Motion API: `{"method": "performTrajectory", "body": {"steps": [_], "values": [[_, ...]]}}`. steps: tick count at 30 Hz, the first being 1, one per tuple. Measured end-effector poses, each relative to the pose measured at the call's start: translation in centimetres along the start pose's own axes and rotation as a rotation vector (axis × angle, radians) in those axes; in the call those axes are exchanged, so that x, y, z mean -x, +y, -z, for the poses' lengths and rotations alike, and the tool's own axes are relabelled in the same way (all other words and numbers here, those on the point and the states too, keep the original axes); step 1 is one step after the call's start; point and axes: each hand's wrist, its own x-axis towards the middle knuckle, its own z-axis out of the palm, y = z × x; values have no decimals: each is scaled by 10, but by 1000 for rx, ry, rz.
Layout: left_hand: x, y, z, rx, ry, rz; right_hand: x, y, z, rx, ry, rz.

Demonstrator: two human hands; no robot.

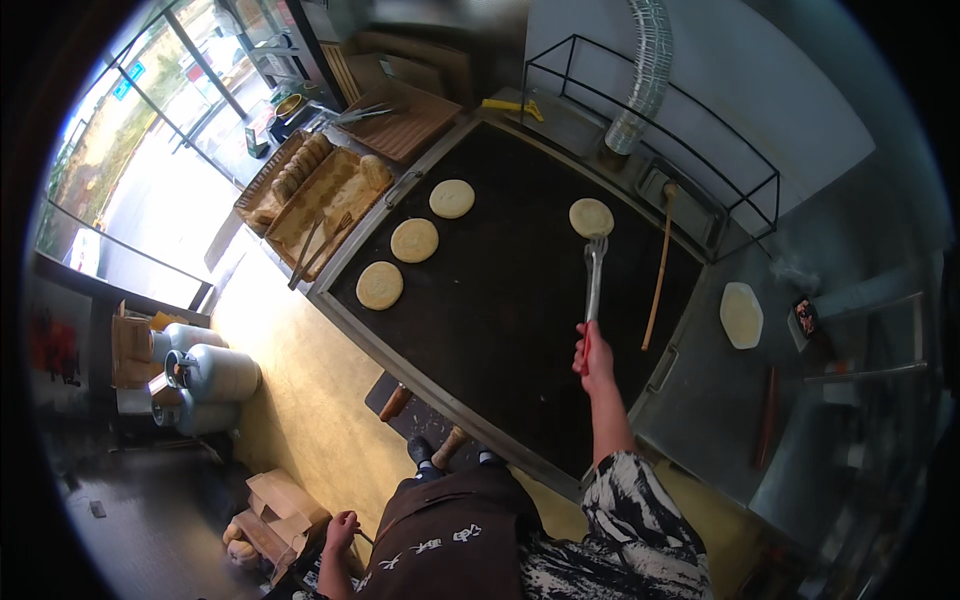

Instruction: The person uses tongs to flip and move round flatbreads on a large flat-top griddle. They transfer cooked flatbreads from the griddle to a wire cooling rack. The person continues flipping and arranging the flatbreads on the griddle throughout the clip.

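My right hand [594, 358] grips the red handle of metal tongs [593, 289] over a large dark griddle [480, 322]. The tips of the tongs meet the near edge of a round flatbread [591, 218] towards the griddle's far right. Three more pale flatbreads lie in a slanting row along the left side: one flatbread [379, 286] nearest me, a second flatbread [414, 240] in the middle and a third flatbread [452, 199] farthest. My left hand [343, 529] hangs low at my side, fingers curled, beside a cardboard box; whether it holds anything is unclear.
Left of the griddle, wicker baskets [330, 202] hold browned breads and another pair of tongs. A wooden-handled stick [658, 262] lies across the griddle's right side. A white dish [742, 316] stands on the right counter. Gas cylinders [221, 373] and a cardboard box [289, 502] are at the left.
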Motion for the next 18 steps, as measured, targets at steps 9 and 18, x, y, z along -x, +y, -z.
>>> {"method": "performTrajectory", "body": {"steps": [9,18], "values": [[11,-8,-10,16,17,-91,-96,-74,-13,168,-26,63],[50,-50,-34,-29,5,146,-88,-34,-93,64,-231,-100]]}}
